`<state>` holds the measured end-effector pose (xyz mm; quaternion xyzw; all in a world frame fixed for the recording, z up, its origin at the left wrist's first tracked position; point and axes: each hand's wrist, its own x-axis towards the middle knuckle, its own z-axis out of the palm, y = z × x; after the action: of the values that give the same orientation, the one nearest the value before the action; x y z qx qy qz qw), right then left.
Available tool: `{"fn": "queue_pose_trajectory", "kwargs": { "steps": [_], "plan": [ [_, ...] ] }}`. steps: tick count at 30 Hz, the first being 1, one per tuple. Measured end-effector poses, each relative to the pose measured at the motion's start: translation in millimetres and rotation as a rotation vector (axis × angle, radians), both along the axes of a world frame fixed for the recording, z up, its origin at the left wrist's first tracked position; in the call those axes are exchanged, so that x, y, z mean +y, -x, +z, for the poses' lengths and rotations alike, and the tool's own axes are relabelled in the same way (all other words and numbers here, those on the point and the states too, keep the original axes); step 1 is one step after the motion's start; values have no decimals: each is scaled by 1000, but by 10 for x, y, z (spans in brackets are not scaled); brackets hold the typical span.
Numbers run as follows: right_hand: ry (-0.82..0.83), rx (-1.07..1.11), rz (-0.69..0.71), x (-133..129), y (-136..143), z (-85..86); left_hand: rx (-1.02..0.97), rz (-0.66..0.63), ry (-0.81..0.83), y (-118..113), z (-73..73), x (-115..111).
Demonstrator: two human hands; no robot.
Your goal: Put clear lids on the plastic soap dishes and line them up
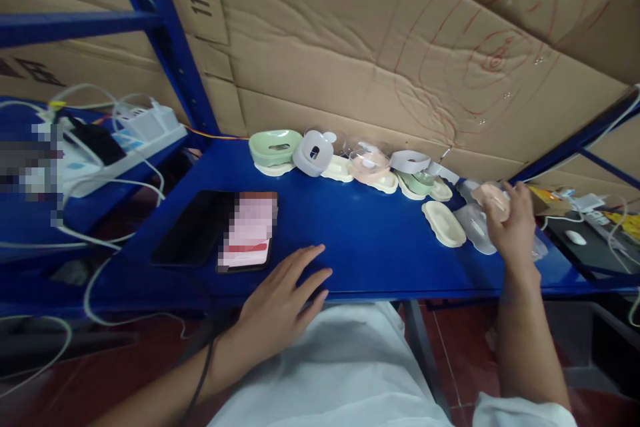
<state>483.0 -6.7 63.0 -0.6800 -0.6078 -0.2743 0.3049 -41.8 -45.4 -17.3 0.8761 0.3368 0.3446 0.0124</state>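
Observation:
My left hand (285,300) lies with its fingers spread near the front edge of the blue table and holds nothing. At the right end, my right hand (515,227) has its fingers around a pale pink plastic dish (493,200), partly hidden by them. Just below that hand is a translucent whitish dish (475,228), and a cream oval tray (444,223) lies to its left. Along the back stand a green dish (275,147) with a slot, a grey-white dish (314,155), a clear and pink dish (369,161) and a small green dish (417,181).
Two phones lie on the left: a dark one (187,227) and one with a lit screen (250,230). A power strip (150,123) with loose white cables stands beyond them. Cardboard (320,33) walls the back. A laptop (575,237) with a mouse sits right.

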Motion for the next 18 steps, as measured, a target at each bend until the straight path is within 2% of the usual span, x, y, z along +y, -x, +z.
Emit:
{"fn": "queue_pose_trajectory", "kwargs": {
  "steps": [2, 4, 7, 9, 11, 13, 18],
  "plan": [
    [176, -29, 242, 134, 468, 91, 28, -29, -6, 0, -7, 15],
    [429, -43, 493, 304, 970, 105, 38, -47, -13, 1, -6, 25],
    [639, -109, 751, 572, 1629, -33, 38, -45, -19, 0, -1, 29],
    [673, -170, 808, 714, 1919, -187, 39, -44, -14, 0, 1, 24],
    [660, -181, 792, 798, 2061, -336, 41, -44, -7, 3, 4, 18],
    [633, -136, 765, 821, 2081, -444, 46, -44, -3, 9, 10, 12],
    [632, -68, 750, 761, 1980, -519, 72, -56, 10, 18, 42, 3]
  ]
}}
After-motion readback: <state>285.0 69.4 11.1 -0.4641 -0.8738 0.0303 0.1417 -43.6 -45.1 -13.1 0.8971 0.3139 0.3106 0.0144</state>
